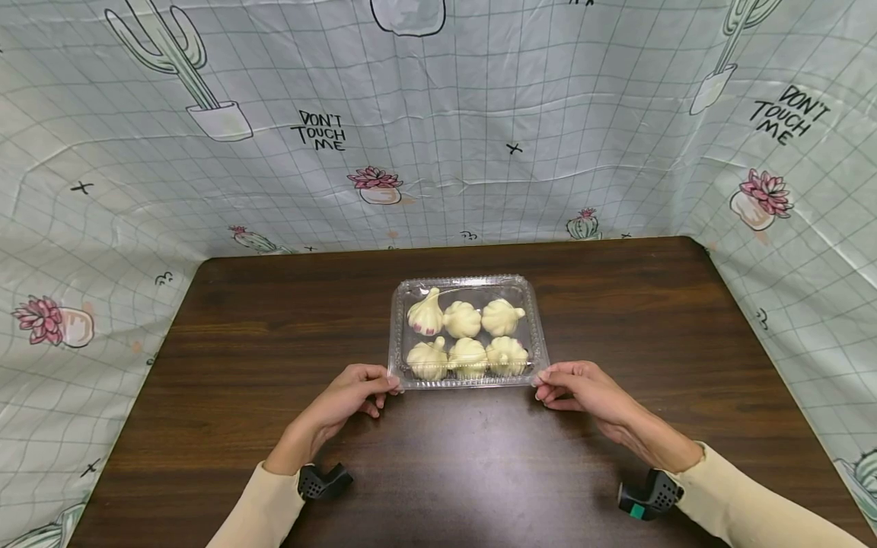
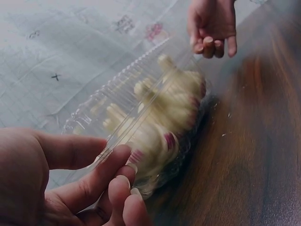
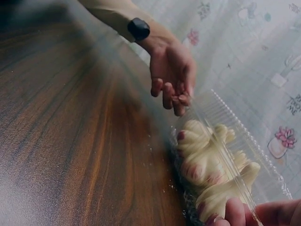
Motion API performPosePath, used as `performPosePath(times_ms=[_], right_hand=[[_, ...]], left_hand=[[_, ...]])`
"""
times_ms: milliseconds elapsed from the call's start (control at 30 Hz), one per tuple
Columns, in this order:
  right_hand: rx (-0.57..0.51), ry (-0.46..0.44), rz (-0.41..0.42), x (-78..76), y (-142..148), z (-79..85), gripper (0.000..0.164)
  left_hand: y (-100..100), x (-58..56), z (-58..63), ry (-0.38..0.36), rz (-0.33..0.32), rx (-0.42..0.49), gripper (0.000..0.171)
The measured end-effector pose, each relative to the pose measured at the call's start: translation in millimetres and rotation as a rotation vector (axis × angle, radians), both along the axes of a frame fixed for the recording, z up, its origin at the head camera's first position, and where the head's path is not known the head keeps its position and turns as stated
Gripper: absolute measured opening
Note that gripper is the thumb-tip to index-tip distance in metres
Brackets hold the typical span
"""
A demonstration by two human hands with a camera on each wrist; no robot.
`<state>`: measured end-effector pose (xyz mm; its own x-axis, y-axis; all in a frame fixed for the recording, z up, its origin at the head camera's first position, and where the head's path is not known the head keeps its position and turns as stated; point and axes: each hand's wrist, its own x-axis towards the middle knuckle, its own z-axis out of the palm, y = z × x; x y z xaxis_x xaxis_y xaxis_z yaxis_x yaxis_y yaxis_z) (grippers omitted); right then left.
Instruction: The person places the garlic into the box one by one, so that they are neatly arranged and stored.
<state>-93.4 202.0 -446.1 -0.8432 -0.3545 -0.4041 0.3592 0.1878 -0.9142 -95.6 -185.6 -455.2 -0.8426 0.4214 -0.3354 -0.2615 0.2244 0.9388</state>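
Note:
A clear plastic clamshell box (image 1: 471, 282) sits on the table in the head view, its lid down over several pale garlic bulbs (image 1: 462, 320) set in two rows. My left hand (image 1: 352, 396) pinches the rim at the front left corner between thumb and fingers. At the front right corner, my right hand (image 1: 582, 390) pinches the rim in the same way. The left wrist view shows the lid edge between thumb and fingertips (image 2: 123, 157), with purple marks on the nearest garlic. Only the fingertips (image 3: 235, 212) of my right hand show in the right wrist view.
The box stands on a dark brown wooden table (image 1: 274, 320). A pale grid-patterned cloth (image 1: 466, 190) with cactus drawings rises behind the table and along both sides. A black camera (image 1: 322, 482) is strapped to the left wrist, another camera (image 1: 647, 495) to the right.

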Motion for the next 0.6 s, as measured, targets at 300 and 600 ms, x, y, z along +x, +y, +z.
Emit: performPosePath(times_ms=[300,600], right_hand=[[-0.004,0.004,-0.012,-0.2,-1.1,-1.2,0.025],[0.016,0.052,-0.031,2.1,-4.8,-1.7,0.024]], left_hand=[[0.4,-0.4,2.4,-0.01,0.024,-0.008,0.025],[2.2,-1.0,2.2,-0.029,0.078,0.007,0.02]])
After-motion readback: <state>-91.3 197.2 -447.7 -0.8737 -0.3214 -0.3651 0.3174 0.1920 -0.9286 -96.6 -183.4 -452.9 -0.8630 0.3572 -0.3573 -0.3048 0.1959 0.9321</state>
